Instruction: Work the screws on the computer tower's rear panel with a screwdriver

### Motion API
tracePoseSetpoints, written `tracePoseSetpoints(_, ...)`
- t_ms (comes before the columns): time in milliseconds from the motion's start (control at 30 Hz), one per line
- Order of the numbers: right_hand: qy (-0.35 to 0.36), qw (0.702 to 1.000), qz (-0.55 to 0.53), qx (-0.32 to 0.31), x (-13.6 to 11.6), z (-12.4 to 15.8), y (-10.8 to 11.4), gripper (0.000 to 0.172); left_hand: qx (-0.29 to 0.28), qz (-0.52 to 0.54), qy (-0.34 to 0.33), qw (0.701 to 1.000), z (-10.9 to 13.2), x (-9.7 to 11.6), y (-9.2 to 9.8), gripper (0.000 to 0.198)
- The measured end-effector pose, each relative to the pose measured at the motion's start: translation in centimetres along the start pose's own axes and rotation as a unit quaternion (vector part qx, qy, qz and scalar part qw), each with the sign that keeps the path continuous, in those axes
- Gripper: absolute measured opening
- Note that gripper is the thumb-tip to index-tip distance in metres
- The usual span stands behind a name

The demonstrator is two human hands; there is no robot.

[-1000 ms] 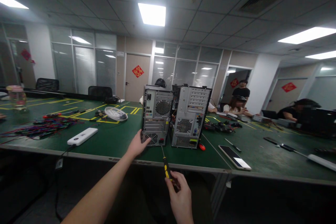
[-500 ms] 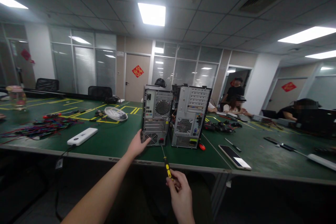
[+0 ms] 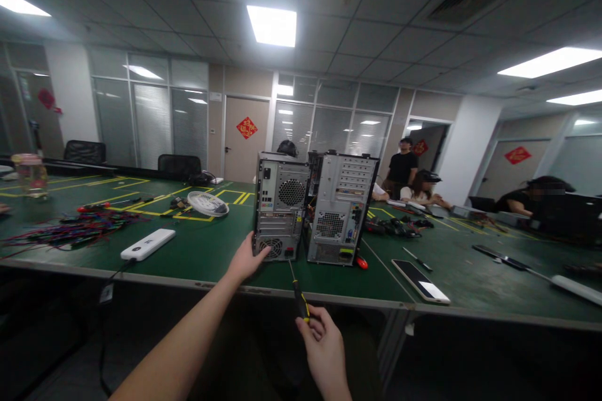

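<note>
Two computer cases stand upright side by side on the green table, backs facing me. My left hand (image 3: 249, 260) grips the lower left edge of the left computer case (image 3: 281, 210), thumb lying over the bottom vent. In my right hand (image 3: 324, 341) is a black-and-yellow screwdriver (image 3: 301, 301), pinched by the end of its handle below the table's front edge. Its thin shaft points up to the lower right corner of the left case, near a small dark-red part; I cannot tell whether the tip touches. The right computer case (image 3: 342, 210) stands close beside it, untouched.
A white power bank (image 3: 148, 244) and a heap of coloured wires (image 3: 70, 229) lie on the left. Right of the cases are a phone (image 3: 420, 281), a thin screwdriver (image 3: 417, 259) and dark cables (image 3: 395, 225). Other people (image 3: 426, 191) are across the table.
The screwdriver handle has turned in my right fingers, its yellow patches rotated away. My left hand and the cases have not moved. A standing person in the background has shifted left.
</note>
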State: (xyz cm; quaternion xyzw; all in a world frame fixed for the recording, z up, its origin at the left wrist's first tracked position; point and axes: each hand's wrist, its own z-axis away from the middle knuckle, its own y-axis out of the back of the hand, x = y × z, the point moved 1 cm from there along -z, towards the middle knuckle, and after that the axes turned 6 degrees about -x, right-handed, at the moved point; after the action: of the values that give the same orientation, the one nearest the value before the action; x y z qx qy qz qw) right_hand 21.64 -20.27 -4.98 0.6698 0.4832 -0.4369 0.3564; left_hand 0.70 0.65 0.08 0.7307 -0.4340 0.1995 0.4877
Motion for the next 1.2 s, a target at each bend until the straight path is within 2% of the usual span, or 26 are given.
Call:
tracePoseSetpoints(100, 0.022, 0.999, 0.036, 0.012, -0.1, 0.0, 0.3, 0.046, -0.003, 0.002, 0.005, 1.0, 0.0, 0.0, 0.0, 0.078)
tracePoseSetpoints(300, 0.113, 0.985, 0.12, 0.042, -1.3, 0.2, 0.7, 0.026, -0.011, -0.003, 0.013, 1.0, -0.1, -0.1, 0.0, 0.079)
tracePoseSetpoints(467, 0.091, 0.991, 0.101, 0.009, -1.9, 0.6, 0.2, 0.03, -0.008, 0.0, 0.006, 1.0, -0.1, -0.2, 0.1, 0.078)
tracePoseSetpoints(733, 0.024, 0.999, 0.021, 0.004, -0.1, 0.5, 0.0, 0.044, -0.005, 0.001, 0.012, 1.0, -0.1, -0.1, 0.1, 0.08)
tracePoseSetpoints(800, 0.031, 0.999, 0.025, 0.009, -0.2, 0.4, 0.1, 0.043, -0.007, 0.003, 0.011, 1.0, -0.1, 0.0, 0.1, 0.08)
tracePoseSetpoints(1000, 0.122, 0.985, 0.123, 0.019, -1.8, 0.7, 0.5, 0.026, -0.006, 0.004, 0.003, 1.0, -0.2, 0.0, 0.0, 0.078)
tracePoseSetpoints(1100, 0.123, 0.983, 0.138, 0.014, -1.6, 0.8, 0.3, 0.028, -0.006, -0.002, 0.005, 1.0, -0.2, -0.1, 0.0, 0.079)
tracePoseSetpoints(1200, 0.101, 0.989, 0.107, 0.003, -0.6, 0.7, 0.1, 0.029, -0.005, -0.005, 0.008, 1.0, -0.2, -0.2, -0.1, 0.079)
